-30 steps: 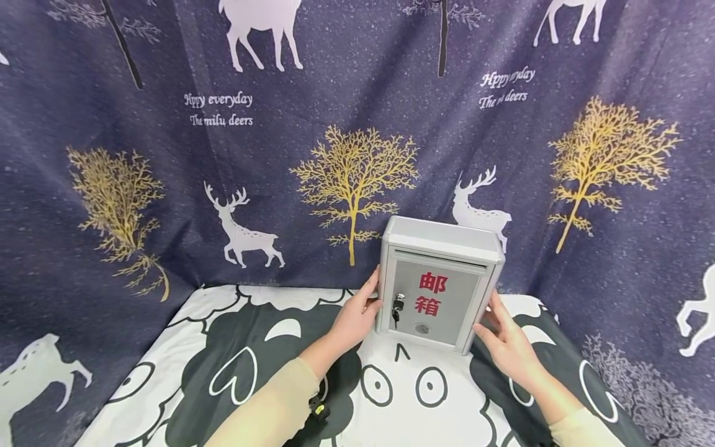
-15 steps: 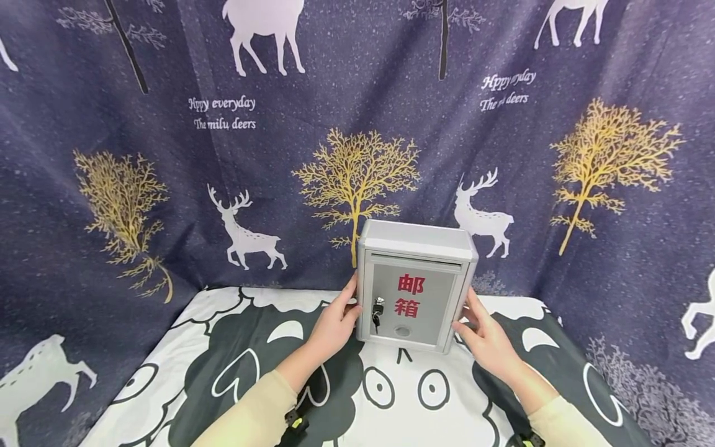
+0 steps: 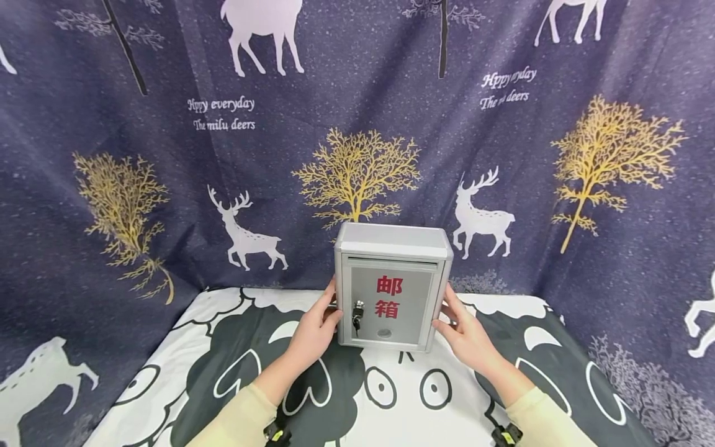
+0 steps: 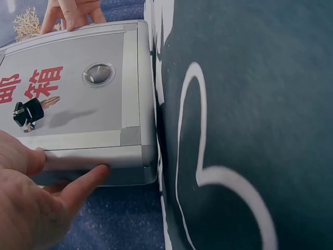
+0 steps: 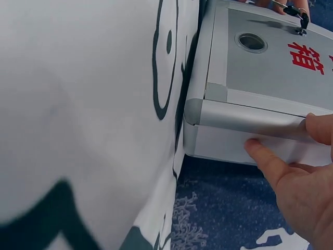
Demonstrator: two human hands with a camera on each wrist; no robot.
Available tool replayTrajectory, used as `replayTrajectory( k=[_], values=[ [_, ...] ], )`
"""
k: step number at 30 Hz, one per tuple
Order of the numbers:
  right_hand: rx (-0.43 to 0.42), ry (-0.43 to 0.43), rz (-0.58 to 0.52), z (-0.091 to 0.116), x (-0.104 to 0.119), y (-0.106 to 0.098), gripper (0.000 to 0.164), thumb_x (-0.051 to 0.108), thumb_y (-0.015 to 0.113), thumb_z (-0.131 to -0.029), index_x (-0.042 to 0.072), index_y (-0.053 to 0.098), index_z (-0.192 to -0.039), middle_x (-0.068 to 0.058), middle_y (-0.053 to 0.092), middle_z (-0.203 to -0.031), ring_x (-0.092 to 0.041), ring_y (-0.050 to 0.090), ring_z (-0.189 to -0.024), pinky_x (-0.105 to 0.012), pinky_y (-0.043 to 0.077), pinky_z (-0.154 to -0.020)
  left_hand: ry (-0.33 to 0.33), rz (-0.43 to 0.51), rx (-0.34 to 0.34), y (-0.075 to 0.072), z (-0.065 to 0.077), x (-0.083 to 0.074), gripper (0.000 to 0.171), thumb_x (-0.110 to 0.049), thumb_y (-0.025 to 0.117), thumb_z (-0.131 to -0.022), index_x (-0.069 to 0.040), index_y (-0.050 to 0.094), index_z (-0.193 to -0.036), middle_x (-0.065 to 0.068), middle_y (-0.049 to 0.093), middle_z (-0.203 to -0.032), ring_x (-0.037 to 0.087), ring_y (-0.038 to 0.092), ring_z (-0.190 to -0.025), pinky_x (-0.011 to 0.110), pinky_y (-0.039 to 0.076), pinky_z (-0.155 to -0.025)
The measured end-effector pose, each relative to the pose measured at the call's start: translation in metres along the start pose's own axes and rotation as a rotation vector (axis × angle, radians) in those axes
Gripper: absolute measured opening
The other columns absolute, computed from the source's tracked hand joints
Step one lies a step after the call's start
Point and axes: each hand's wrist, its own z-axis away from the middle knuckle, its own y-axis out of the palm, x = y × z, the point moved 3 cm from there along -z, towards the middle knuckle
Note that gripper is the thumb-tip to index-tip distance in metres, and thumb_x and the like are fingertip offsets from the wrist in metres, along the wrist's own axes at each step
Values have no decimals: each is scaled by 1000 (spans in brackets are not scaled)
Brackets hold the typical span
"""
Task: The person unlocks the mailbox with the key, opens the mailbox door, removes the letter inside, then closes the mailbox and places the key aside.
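Note:
An upright silver-grey metal mailbox (image 3: pixel 413 304) with two red characters on its door stands near the back of the cloth-covered surface, tilted slightly back. Across its upper front runs a narrow slot (image 3: pixel 393 263). A bunch of keys (image 4: pixel 32 112) hangs from the lock on the door's left side, and a small round window (image 5: pixel 251 42) is set low in the door. My left hand (image 3: pixel 313 329) holds the mailbox's left side, thumb by the front edge and fingers along the side wall. Gripping the opposite side the same way is my right hand (image 3: pixel 469 338); its far fingertips are hidden behind the box.
A white and dark-green cloth (image 3: pixel 413 422) printed with cartoon sheep faces covers the surface. Right behind the mailbox hangs a dark blue curtain (image 3: pixel 313 93) with white deer and golden trees. Black wrist bands with cameras sit below both sleeves.
Both hands have moved the mailbox leftward across the back of the surface, from in front of the right-hand deer to below the middle golden tree. It now faces more squarely forward.

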Motion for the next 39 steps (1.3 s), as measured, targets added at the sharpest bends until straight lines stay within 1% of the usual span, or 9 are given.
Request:
replayTrajectory(
  k=[3,7,11,15,19,23,29,34,39],
  values=[
    [4,-5,-15,-3,2,4,90,-5,65,-110,15,14,-181,-28,31,-177,-58,46,-150,-54,56,-107,1,-1,-9,-5,3,1,76,-14,60,-117,-36,23,-179,15,58,-161,31,72,-128,37,65,-90],
    [4,-14,-18,-5,2,10,90,-5,65,-109,14,15,-181,-27,31,-177,-57,47,-149,-49,58,-106,-1,-15,-22,-9,6,1,76,-14,61,-117,-34,24,-180,15,59,-160,31,72,-128,36,64,-87],
    [6,-4,-26,-5,0,12,88,-5,65,-109,12,15,-180,-27,32,-177,-56,48,-149,-49,57,-107,-10,-33,-32,-11,7,3,76,-13,61,-117,-34,24,-180,15,59,-161,31,73,-126,36,62,-86],
    [13,21,-37,-6,-2,12,89,-5,66,-109,12,16,-180,-25,29,-179,-55,47,-151,-51,56,-108,-18,-34,-29,-10,9,3,77,-13,61,-117,-39,23,-179,16,56,-164,31,72,-127,36,64,-87],
    [18,24,-44,-8,-2,12,89,-6,67,-108,13,19,-180,-23,30,-179,-54,47,-151,-51,57,-108,-23,-30,-25,-10,10,4,79,-12,61,-117,-42,21,-179,16,54,-166,33,72,-128,37,65,-88],
    [14,16,-54,-11,-3,14,87,-6,67,-108,10,21,-179,-27,34,-176,-55,47,-150,-52,58,-107,-17,-41,-36,-12,12,5,79,-11,62,-116,-39,22,-179,16,57,-164,30,74,-124,33,65,-87],
    [9,26,-76,-11,-3,18,84,-5,66,-108,5,21,-178,-27,32,-177,-56,46,-151,-51,56,-109,24,-100,-65,-15,15,9,77,-12,65,-115,-29,27,-180,18,61,-159,26,77,-112,31,63,-81],
    [3,35,-57,-9,-5,18,82,-4,65,-109,5,21,-178,-28,32,-176,-56,46,-151,-53,54,-111,52,-132,-64,-14,13,11,77,-13,66,-114,-26,27,-180,20,63,-157,29,77,-114,32,63,-81],
    [-4,42,-37,-7,-5,19,81,-1,65,-111,8,21,-179,-27,34,-176,-55,46,-151,-56,51,-113,59,-161,-60,-13,14,13,78,-14,66,-115,-28,25,-180,20,64,-155,30,76,-117,32,64,-81]
  ],
)
